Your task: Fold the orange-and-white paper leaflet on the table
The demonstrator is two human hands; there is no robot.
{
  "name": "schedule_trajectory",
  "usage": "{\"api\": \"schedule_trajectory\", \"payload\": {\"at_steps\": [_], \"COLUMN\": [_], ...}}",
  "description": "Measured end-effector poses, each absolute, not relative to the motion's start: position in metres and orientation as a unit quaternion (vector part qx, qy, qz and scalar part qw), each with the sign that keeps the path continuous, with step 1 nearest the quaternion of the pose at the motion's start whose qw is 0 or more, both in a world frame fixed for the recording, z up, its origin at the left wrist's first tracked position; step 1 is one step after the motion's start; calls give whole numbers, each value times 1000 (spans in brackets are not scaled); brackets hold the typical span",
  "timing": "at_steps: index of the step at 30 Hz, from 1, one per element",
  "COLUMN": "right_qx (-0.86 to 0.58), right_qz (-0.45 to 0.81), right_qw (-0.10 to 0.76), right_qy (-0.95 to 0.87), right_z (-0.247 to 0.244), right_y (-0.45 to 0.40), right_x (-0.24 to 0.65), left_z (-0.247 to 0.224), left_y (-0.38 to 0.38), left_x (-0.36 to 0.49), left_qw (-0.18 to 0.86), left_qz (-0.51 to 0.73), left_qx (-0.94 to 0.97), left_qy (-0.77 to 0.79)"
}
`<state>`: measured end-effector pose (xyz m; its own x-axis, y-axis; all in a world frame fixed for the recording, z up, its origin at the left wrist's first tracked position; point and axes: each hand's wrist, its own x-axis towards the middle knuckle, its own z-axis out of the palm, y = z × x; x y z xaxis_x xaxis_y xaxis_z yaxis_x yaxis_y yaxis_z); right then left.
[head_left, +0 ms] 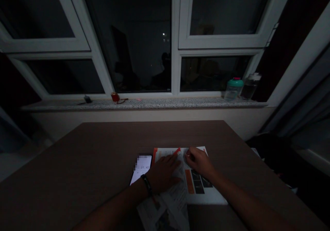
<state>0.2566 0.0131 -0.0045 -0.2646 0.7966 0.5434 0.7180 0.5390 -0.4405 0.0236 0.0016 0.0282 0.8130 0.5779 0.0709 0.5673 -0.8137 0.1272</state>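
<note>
An open magazine (206,198) with orange blocks and small dark photos lies on the brown table. One of its pages (177,201) is folded over at a slant, its lower end sticking out toward me past the magazine. My left hand (165,172), a dark band on its wrist, rests flat on this page with fingers stretched out. Over the upper right of the magazine, my right hand (197,160) is closed with its fingers curled in. Whatever those fingers hold, if anything, is hidden. A lit phone (141,169) showing a timer lies just left of my left hand.
The table (103,148) reaches toward a window wall. On the speckled sill (160,103) stand a teal-lidded bottle (234,89) and a clear bottle (249,87) at right, and a small red item (114,96) at left. Dark items lie beyond the table's right edge.
</note>
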Motion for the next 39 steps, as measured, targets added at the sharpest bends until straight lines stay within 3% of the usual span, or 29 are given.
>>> {"api": "schedule_trajectory", "payload": {"at_steps": [9, 16, 24, 31, 39], "right_qx": [-473, -457, -469, -488, -467], "right_qz": [148, 136, 106, 89, 144], "right_qw": [339, 304, 325, 287, 305], "right_qy": [-800, -825, -815, -819, -818], "right_z": [10, 13, 10, 12, 10], "right_y": [-3, -4, -2, -6, -7], "right_x": [261, 260, 264, 259, 251], "left_z": [33, 40, 33, 36, 45], "left_y": [5, -6, -4, -9, -13], "left_x": [23, 30, 25, 26, 30], "left_qw": [-12, 83, 63, 25, 39], "left_qz": [64, 69, 53, 42, 60], "left_qx": [899, 963, 935, 909, 936], "left_qy": [433, 246, 346, 414, 346]}}
